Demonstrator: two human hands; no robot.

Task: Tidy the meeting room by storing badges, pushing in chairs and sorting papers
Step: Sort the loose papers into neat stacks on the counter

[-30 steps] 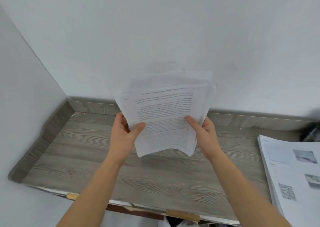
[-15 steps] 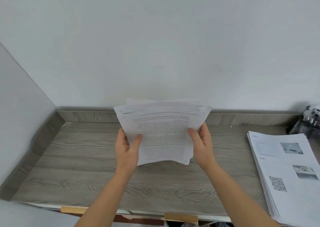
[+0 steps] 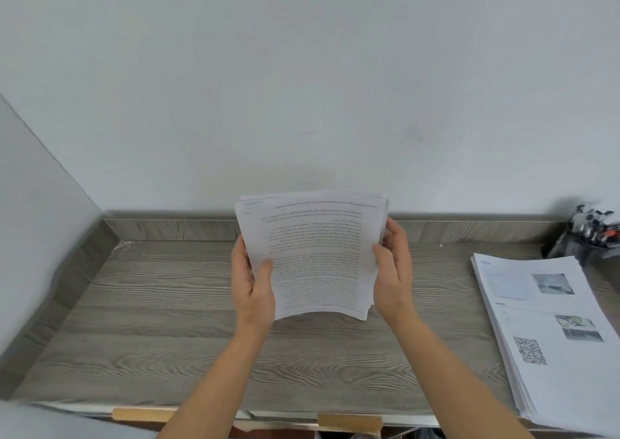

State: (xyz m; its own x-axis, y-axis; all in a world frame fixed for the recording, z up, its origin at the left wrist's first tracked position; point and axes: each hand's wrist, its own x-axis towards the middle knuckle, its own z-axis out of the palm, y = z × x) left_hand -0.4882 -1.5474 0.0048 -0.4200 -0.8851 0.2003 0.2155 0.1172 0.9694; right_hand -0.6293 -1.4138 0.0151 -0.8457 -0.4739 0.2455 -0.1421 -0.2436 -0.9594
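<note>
Looks midway through sorting papers: one stack (image 3: 318,257) in hand and not yet laid down, a second pile (image 3: 550,331) already flat on the surface (image 3: 161,307), well right of the right grip. Shows no badges or chairs, so cannot judge those. Clamps left grip (image 3: 253,284) on the stack's left edge, thumb across the front sheet. Clamps right grip (image 3: 394,277) on its right edge, holding it upright between both.

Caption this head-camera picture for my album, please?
The left hand and right hand grip a white printed paper sheaf over a grey wood-grain desk, another paper stack alongside.
</note>
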